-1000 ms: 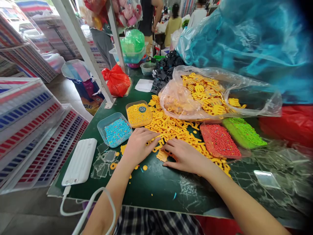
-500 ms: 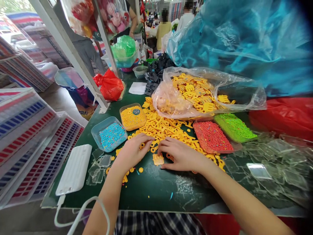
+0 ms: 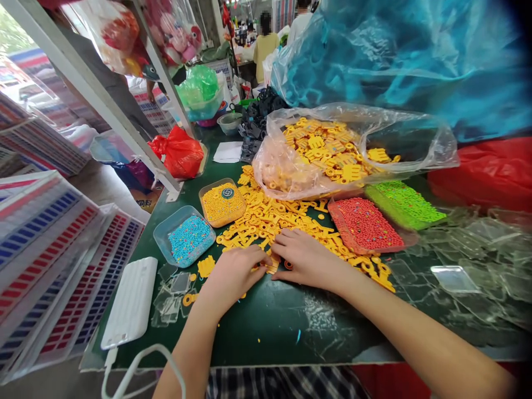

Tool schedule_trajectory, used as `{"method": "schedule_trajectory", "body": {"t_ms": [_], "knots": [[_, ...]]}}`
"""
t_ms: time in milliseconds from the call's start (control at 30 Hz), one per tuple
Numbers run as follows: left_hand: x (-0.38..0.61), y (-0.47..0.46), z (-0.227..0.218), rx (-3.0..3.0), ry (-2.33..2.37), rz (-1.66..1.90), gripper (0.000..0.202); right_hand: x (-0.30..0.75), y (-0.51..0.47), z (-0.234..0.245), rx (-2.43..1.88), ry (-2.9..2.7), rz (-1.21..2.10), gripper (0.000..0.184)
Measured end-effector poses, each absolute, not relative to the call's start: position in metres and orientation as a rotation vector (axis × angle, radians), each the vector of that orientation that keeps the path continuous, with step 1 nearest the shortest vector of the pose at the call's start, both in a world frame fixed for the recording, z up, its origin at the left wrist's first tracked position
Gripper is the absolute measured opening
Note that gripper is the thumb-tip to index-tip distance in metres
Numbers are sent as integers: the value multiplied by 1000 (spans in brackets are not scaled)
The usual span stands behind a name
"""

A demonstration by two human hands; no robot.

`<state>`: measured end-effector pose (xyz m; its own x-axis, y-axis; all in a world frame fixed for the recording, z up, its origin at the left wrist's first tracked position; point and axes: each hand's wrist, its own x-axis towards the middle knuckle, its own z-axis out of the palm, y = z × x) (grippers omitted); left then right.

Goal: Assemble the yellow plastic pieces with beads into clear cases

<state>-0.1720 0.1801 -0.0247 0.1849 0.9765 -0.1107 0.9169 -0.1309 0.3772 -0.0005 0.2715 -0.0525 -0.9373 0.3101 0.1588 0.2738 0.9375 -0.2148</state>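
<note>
A heap of small yellow plastic parts [image 3: 274, 216] is spread on the dark green table [image 3: 266, 327]. My left hand [image 3: 233, 274] and my right hand [image 3: 305, 257] lie palm down at the near edge of the heap, fingertips meeting over a few yellow pieces [image 3: 272, 266]. Both hands have their fingers curled onto those pieces; what each pinches is hidden. A clear bag [image 3: 332, 149] holding more yellow parts lies just behind the heap.
Trays of beads stand around: blue [image 3: 185, 238], yellow [image 3: 222, 202], red [image 3: 366, 224], green [image 3: 405, 202]. A white power bank [image 3: 131, 302] with its cable lies at left beside clear plastic tiles [image 3: 170, 293]. More clear tiles [image 3: 465, 260] lie right. A red bag [image 3: 178, 152] and black parts [image 3: 257, 119] sit behind. People stand far back.
Both hands have drawn slightly nearer to me and closer together, sliding yellow pieces along. The flat yellow piece that lay between them is now under the fingertips. The view has tilted a little.
</note>
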Motion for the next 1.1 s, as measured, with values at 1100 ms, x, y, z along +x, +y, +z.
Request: {"method": "schedule_trajectory", "body": {"t_ms": [1100], "knots": [[-185, 184, -30, 1998, 1890, 330, 16, -2, 272, -56, -478, -2853, 230, 29]]}}
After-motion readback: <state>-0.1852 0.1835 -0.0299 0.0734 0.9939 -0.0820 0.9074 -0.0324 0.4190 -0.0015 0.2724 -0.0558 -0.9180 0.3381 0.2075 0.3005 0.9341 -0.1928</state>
